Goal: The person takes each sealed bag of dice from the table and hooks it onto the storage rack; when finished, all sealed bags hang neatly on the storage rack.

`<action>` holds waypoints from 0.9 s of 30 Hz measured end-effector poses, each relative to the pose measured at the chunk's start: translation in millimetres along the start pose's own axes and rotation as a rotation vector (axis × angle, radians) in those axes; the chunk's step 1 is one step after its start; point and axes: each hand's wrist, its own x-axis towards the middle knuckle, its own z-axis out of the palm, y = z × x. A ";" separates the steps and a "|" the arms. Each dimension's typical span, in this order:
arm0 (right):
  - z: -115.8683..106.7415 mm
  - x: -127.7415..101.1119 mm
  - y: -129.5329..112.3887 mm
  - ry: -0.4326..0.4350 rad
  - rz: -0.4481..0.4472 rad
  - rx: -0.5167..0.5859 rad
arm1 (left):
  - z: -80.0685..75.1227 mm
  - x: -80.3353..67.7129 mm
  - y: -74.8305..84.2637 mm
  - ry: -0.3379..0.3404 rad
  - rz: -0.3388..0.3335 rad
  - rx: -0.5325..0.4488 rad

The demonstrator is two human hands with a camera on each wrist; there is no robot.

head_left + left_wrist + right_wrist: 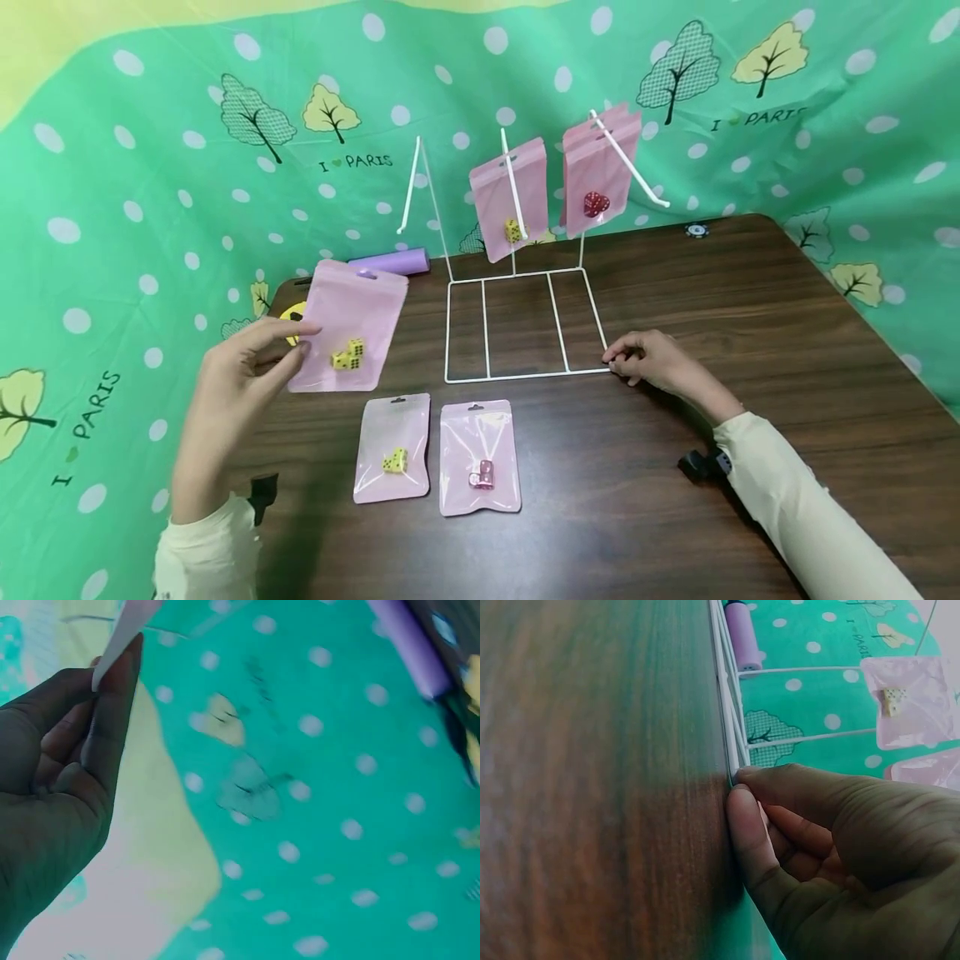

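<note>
My left hand [236, 379] pinches the left edge of a pink pouch [356, 308] with yellow dice in it, raised to the left of a white wire rack [525, 376]. At the rack's front right corner, my right hand [663, 367] pinches the wire between thumb and finger. A pink pouch with yellow dice [512, 187] hangs on the middle prong, and pouches with red dice [588, 167] hang on the right one. The left prong [409, 187] bears nothing. In the left wrist view only a sliver of the held pouch [124, 637] shows.
Two pouches lie flat in front of the rack: one with yellow dice [390, 425], one with pinkish-red dice [465, 429]. A purple cylinder [401, 262] and a partly hidden yellow object [291, 313] are at the back left. A chip [697, 230] lies near the back edge.
</note>
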 end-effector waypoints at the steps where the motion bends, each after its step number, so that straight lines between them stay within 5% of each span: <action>1: 0.2 0.1 0.3 0.000 -0.004 0.000 | 2.5 2.5 4.8 0.007 0.042 -0.037; 4: -0.1 0.4 0.6 0.000 -0.007 0.001 | 8.4 9.7 17.7 0.005 0.147 -0.153; 7: -0.8 1.1 0.9 0.003 -0.009 -0.005 | 16.0 17.2 25.9 0.005 0.176 -0.244; 12: 0.2 1.0 0.7 0.006 -0.010 0.002 | 32.1 28.8 26.1 0.048 0.121 -0.344; 19: 4.0 0.3 3.1 0.007 -0.006 0.004 | 51.7 34.0 14.2 0.118 0.018 -0.355; 27: 4.0 -0.2 2.8 0.016 -0.017 0.011 | 71.8 40.3 2.7 0.179 0.025 -0.363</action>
